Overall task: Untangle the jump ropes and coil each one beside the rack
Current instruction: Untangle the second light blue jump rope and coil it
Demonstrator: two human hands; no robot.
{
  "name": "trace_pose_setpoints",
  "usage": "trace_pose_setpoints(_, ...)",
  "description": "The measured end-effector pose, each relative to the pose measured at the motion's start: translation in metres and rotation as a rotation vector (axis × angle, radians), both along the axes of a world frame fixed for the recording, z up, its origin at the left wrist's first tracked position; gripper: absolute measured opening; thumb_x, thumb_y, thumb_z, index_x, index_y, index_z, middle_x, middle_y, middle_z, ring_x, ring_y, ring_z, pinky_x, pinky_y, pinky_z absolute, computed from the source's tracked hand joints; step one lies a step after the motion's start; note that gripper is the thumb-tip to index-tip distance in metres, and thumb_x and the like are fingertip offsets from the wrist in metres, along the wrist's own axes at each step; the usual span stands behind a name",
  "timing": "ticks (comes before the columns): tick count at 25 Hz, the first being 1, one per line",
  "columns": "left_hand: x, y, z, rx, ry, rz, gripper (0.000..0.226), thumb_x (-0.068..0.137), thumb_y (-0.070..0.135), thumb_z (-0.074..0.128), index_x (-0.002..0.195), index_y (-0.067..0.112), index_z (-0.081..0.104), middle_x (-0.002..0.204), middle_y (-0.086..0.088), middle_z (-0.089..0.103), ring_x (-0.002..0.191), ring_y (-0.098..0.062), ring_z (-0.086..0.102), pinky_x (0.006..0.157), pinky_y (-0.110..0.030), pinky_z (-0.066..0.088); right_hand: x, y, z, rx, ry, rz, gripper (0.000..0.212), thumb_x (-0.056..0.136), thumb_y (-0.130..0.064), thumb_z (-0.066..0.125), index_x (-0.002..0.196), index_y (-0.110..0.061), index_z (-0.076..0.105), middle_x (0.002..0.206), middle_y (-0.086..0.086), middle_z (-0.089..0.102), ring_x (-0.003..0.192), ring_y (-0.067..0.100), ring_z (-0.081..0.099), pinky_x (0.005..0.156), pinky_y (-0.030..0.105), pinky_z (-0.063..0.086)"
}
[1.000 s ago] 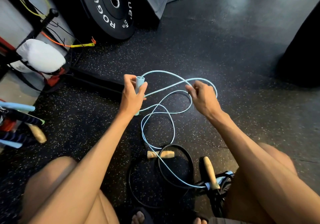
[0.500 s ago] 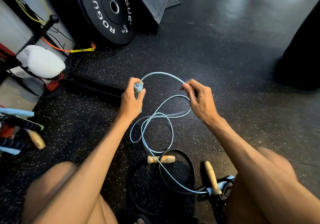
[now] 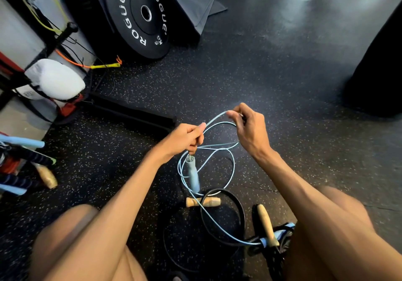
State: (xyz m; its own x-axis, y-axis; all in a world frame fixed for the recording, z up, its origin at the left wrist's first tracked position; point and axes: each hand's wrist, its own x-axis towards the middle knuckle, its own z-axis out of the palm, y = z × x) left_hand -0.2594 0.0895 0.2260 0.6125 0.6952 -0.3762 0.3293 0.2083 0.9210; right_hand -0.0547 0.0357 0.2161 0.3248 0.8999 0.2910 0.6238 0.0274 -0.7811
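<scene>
At the near edge of the black rubber floor flecked with pale specks, the person's bare knees are framing a tangle of ropes: a thick, smooth black rubber rope is lying in a round loop, with one short turned wooden handle lying flat across it and a longer wooden handle lying just beside the right knee over a patch of blue. A thin, glossy light-blue plastic jump rope is rising from that pile in several loose loops toward the hands. The left hand is closing its fingers tightly on the cord, and the rope's light-blue cylindrical handle is dangling just below that fist, tilted, above the floor. The right hand is pinching the top of the highest loop between thumb and fingertips, held a little farther out than the left. Along the floor's left edge, a black metal rack is carrying a soft white padded bundle, and more rope handles, blue foam, striped and wooden, are sticking out nearer the knees. Farther back, a thin orange and yellow cord is trailing across the floor. At the far left corner, a round black rubber weight plate is leaning against the wall, its raised white lettering reading "ROGUE" twice and "KG".
</scene>
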Motion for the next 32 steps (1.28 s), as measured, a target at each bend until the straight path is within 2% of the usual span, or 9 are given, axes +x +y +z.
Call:
trace_pose_setpoints(5,-0.006,-0.004,0.005,-0.129,0.047,-0.129,0.045,0.104,0.041,0.042,0.071,0.012,0.050,0.054,0.004,0.026,0.047,-0.011,0.025,0.049,-0.022,0.027,0.003,-0.001,0.000,0.037,0.087,-0.112,0.030,0.098,-0.030,0.062,0.074,-0.013,0.053,0.057,0.004,0.047,0.052,0.008,0.030,0.051,0.028,0.030)
trace_pose_setpoints(10,-0.008,0.006,0.015,-0.238,-0.377,0.085,0.028,0.106,0.018,0.035,0.091,0.006,0.055,0.059,0.002,0.033,0.053,-0.012,0.026,0.057,-0.028,0.020,0.004,0.003,-0.024,-0.271,0.124,-0.034,0.026,0.102,-0.039,0.051,0.096,-0.014,0.050,0.070,0.000,0.062,0.061,0.020,0.060,0.062,0.040,0.053)
trace_pose_setpoints(12,-0.005,0.007,0.017,-0.251,-0.509,0.213,0.027,0.107,0.016,0.033,0.095,0.004,0.054,0.060,-0.001,0.041,0.053,-0.013,0.034,0.056,-0.024,0.029,-0.001,0.001,-0.034,-0.449,0.066,0.101,0.024,0.104,-0.038,0.047,0.098,-0.014,0.048,0.071,0.005,0.070,0.067,0.024,0.068,0.068,0.038,0.052)
trace_pose_setpoints(14,-0.004,0.009,0.017,-0.214,-0.596,0.337,0.027,0.107,0.013,0.032,0.096,0.003,0.055,0.066,-0.005,0.057,0.058,-0.017,0.053,0.060,-0.025,0.046,-0.008,-0.003,-0.038,-0.578,0.032,0.225,0.022,0.104,-0.035,0.046,0.096,-0.014,0.045,0.070,0.006,0.074,0.066,0.014,0.068,0.069,0.029,0.044)
trace_pose_setpoints(17,-0.010,0.018,0.016,-0.154,-0.734,0.465,0.029,0.107,0.012,0.030,0.099,0.001,0.056,0.095,-0.019,0.073,0.092,-0.033,0.071,0.084,-0.036,0.057,-0.012,-0.009,-0.045,-0.661,0.000,0.361,0.020,0.101,-0.023,0.056,0.094,-0.013,0.040,0.073,0.004,0.075,0.065,0.011,0.069,0.069,0.030,0.050)
trace_pose_setpoints(20,-0.015,0.025,0.014,-0.091,-0.769,0.590,0.029,0.108,0.013,0.031,0.099,-0.002,0.055,0.119,-0.030,0.065,0.113,-0.040,0.064,0.099,-0.043,0.052,-0.016,-0.013,-0.046,-0.577,-0.029,0.424,0.021,0.099,-0.012,0.057,0.091,-0.011,0.038,0.064,0.000,0.072,0.061,0.018,0.071,0.062,0.028,0.054)
trace_pose_setpoints(24,-0.014,0.027,0.010,-0.002,-0.699,0.754,0.029,0.107,0.012,0.036,0.097,-0.004,0.058,0.122,-0.027,0.065,0.113,-0.035,0.066,0.100,-0.042,0.051,-0.026,-0.013,-0.038,-0.419,-0.032,0.461,0.017,0.098,-0.006,0.055,0.082,-0.010,0.048,0.057,-0.004,0.065,0.045,0.006,0.056,0.053,0.028,0.047)
trace_pose_setpoints(29,-0.010,0.030,-0.004,0.265,-0.467,0.730,0.025,0.105,0.010,0.042,0.099,-0.008,0.058,0.114,-0.024,0.069,0.105,-0.030,0.070,0.096,-0.041,0.055,-0.033,-0.013,-0.025,-0.151,-0.176,0.517,0.018,0.102,-0.016,0.052,0.086,-0.014,0.061,0.076,-0.008,0.055,0.067,0.003,0.048,0.064,0.012,0.037)
trace_pose_setpoints(32,-0.003,0.027,-0.010,0.312,-0.311,0.639,0.025,0.104,0.009,0.043,0.094,-0.009,0.057,0.104,-0.022,0.072,0.097,-0.027,0.073,0.089,-0.040,0.058,-0.034,-0.014,-0.014,-0.005,-0.149,0.488,0.020,0.104,-0.013,0.048,0.088,-0.015,0.059,0.078,-0.014,0.049,0.072,0.000,0.046,0.069,0.014,0.036)
